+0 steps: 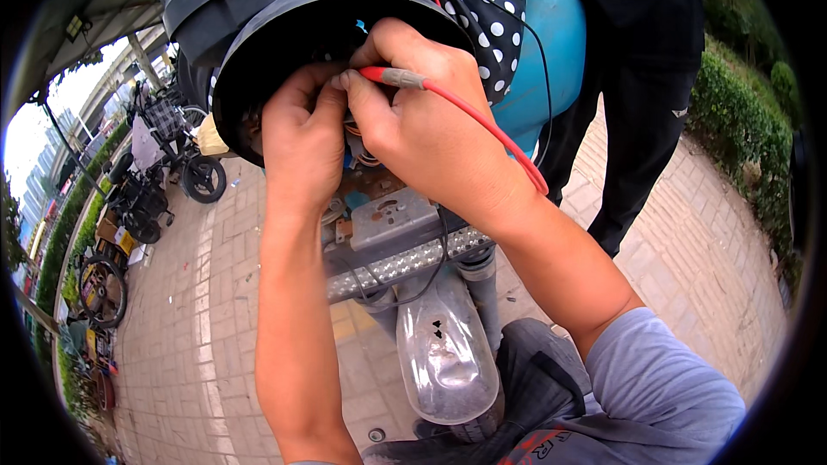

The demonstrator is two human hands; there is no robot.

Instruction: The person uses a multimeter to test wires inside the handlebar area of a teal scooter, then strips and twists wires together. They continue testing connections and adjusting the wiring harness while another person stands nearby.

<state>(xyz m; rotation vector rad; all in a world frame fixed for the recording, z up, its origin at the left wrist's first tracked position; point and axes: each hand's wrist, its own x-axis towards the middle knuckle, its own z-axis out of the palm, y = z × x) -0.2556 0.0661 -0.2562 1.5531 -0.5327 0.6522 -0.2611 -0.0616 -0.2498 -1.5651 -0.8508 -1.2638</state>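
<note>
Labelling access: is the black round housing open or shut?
Open: the black housing has no cover across its mouth, and its dark interior shows behind the left hand and right hand.

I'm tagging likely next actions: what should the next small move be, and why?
Probably ease the red probe slightly toward the left hand: the right hand pinches it, its tip is hidden, and both hands meet at the mouth of the black housing.

Along the brick pavement (pixel 164 319)'s left edge, parked bikes (pixel 138 196); along its right, green hedge (pixel 748 108); standing on it, black-trousered person (pixel 642 112).
</note>
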